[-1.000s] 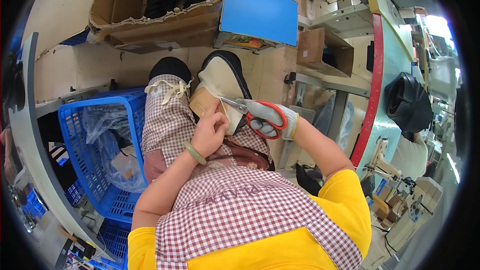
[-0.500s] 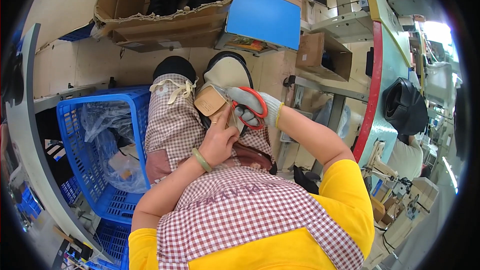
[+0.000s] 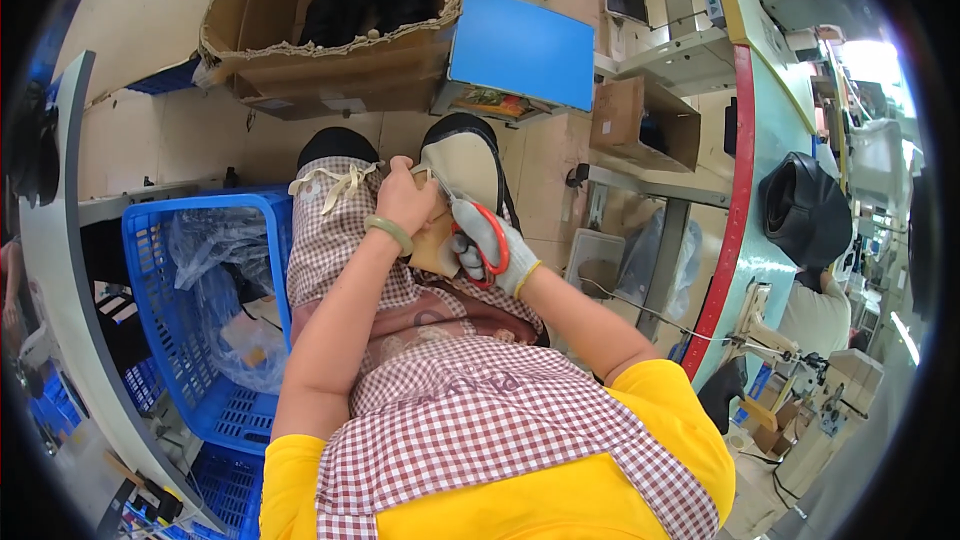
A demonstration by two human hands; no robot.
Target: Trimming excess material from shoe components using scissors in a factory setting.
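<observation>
My left hand is closed on the upper edge of a tan leather-like piece over my lap. Its fingertips are partly hidden. My right hand, in a grey-and-white work glove, is closed round the red handles of a pair of scissors. The blades point up toward the left hand, close beside the tan piece; whether they touch it I cannot tell. Just beyond the hands, a cream rounded piece with a black edge lies over my right leg. A checked apron covers my lap.
On my left stands a blue plastic crate with clear plastic bags. Ahead are a torn-edged cardboard box holding dark items and a blue-topped box. A smaller carton sits to the right, near a red-edged green table with a black item.
My left hand has moved up from the tan piece's lower side to its upper edge and now grips it. The scissors and right hand have shifted slightly down, and the tan piece has turned.
</observation>
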